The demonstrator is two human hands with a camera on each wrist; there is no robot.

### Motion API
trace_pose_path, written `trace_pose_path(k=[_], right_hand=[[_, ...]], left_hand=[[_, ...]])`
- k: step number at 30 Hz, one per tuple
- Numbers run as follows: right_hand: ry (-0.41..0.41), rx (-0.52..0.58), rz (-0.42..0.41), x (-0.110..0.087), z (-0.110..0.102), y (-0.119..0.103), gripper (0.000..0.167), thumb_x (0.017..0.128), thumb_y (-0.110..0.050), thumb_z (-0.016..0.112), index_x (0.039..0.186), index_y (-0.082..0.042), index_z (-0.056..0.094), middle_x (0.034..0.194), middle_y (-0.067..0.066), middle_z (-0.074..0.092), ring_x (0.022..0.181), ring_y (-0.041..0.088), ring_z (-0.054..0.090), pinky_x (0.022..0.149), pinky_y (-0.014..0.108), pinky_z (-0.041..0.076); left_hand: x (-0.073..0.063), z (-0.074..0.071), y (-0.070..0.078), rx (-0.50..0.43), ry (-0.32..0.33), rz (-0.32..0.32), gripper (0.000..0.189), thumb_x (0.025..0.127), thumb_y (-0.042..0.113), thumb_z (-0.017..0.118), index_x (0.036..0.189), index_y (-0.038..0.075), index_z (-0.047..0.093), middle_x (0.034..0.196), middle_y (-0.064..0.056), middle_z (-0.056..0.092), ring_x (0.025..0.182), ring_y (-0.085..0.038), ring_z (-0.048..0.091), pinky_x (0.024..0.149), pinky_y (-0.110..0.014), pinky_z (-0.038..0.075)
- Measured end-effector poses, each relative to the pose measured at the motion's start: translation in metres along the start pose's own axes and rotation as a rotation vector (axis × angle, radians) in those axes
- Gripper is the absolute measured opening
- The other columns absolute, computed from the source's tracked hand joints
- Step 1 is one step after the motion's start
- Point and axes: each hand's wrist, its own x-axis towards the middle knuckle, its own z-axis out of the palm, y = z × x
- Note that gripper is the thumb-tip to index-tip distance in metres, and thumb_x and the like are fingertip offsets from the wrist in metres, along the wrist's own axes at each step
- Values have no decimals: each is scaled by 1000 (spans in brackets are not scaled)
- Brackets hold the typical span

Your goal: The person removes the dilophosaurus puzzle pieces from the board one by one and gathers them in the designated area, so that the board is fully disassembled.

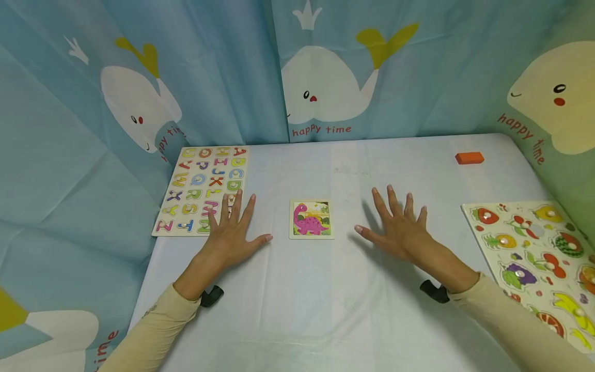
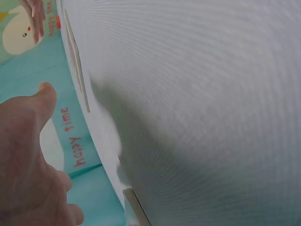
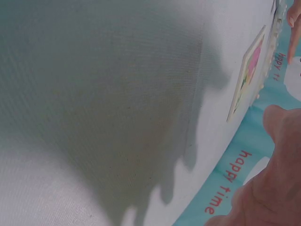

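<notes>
Pink dinosaur puzzle [image 1: 311, 219] looks light and stiff from here; I'd lift it by its rim [image 1: 312, 237]. Left hand [image 1: 229, 240] and right hand [image 1: 402, 232] spread fingers, holding nothing.

1. The head view looks forward and down from above the near side of the white cloth-covered table [image 1: 302, 310], wide enough to take in the bare left hand [image 1: 231, 238], the bare right hand [image 1: 403, 236] and the light-blue whale-print fabric curtain [image 1: 223, 77] behind.
2. The left wrist view looks low across the cloth, turned sideways, its own hand large at the left edge.
3. The right wrist view is likewise low, tipped the opposite way, its hand close at lower right.
4. Head and right wrist views share the flat square pink-dinosaur puzzle [image 1: 311, 219].
</notes>
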Motion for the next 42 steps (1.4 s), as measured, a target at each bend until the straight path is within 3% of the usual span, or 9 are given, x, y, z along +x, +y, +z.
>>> trace_pose_path(k=[12, 18, 24, 27, 32, 42], right_hand=[[4, 51, -29, 14, -6, -12, 109, 98, -79, 45, 171, -18, -7, 175, 26, -2, 154, 64, -3, 114, 86, -2], [61, 120, -142, 34, -10, -31, 92, 106, -47, 62, 169, -4, 12, 172, 25, 22, 156, 53, 23, 119, 80, 11], [146, 132, -306, 59, 0, -57, 75, 100, -20, 74, 161, 1, 37, 161, 23, 47, 149, 42, 44, 121, 64, 35], [125, 171, -330, 67, 3, -74, 72, 99, -17, 76, 160, -2, 41, 158, 21, 52, 148, 41, 47, 121, 60, 38], [93, 205, -352, 79, 9, -95, 72, 98, -18, 77, 160, -8, 44, 155, 20, 55, 145, 41, 50, 119, 63, 38], [134, 124, -454, 89, 19, -117, 60, 99, -16, 75, 155, -9, 53, 144, 17, 65, 133, 40, 59, 109, 65, 46]], left_hand=[[2, -2, 4, 5, -3, 40, 105, 95, 71, 60, 172, 21, 8, 178, -16, -8, 161, -49, -8, 121, -79, 1], [6, -2, 15, -28, -25, 109, 104, 95, 66, 65, 172, 20, 12, 178, -17, -3, 162, -49, -1, 124, -75, 5], [11, 2, 32, -31, -71, 178, 102, 95, 67, 65, 172, 23, 13, 178, -15, 1, 163, -45, 4, 127, -71, 8], [15, 5, 42, -44, -99, 214, 100, 96, 66, 65, 172, 23, 14, 178, -15, 2, 163, -44, 4, 127, -69, 12], [20, 11, 56, -34, -175, 242, 95, 97, 67, 62, 171, 24, 19, 179, -13, 0, 164, -41, 2, 128, -67, 11], [18, 14, 68, -43, -239, 258, 86, 101, 56, 66, 168, 17, 29, 178, -16, 5, 163, -43, 8, 128, -64, 18]])
